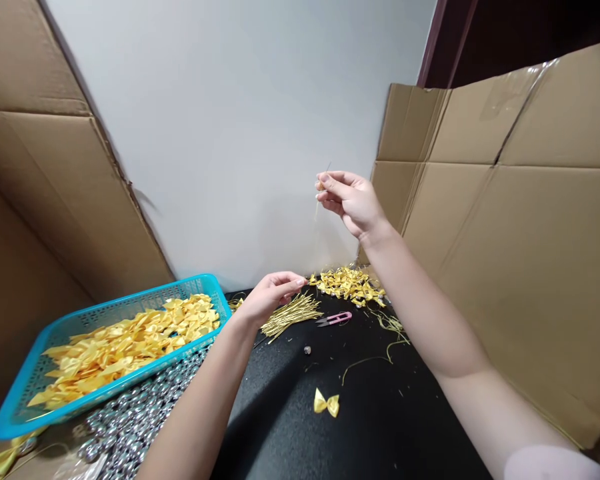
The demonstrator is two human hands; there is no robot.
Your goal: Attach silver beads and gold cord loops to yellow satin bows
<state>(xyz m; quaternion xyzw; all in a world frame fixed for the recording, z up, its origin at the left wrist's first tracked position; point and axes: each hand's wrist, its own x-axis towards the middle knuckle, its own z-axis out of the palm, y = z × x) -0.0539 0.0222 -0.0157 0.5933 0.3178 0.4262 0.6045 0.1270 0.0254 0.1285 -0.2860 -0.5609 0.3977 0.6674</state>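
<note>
My right hand [353, 200] is raised in front of the pale wall, thumb and fingers pinched on a thin needle [329, 167]. A fine thread [316, 212] hangs below those fingers and fades from sight. Lower down, my left hand [275, 293] is closed in a pinch above a bundle of gold cords [293, 315]. What its fingertips hold is too small to tell; a bit of yellow shows beside them. On the black table [280, 427] lie a single yellow ribbon bow [327, 403] and a small silver bead [307, 350].
A blue basket [17, 400] of yellow bows stands at the left, by many silver beads [130, 417]. Pink thread snips [336, 319] lie behind the lone bow. Farther back are piled bows [350, 285] and loose cord [393, 327]. Cardboard [505, 267] walls both sides.
</note>
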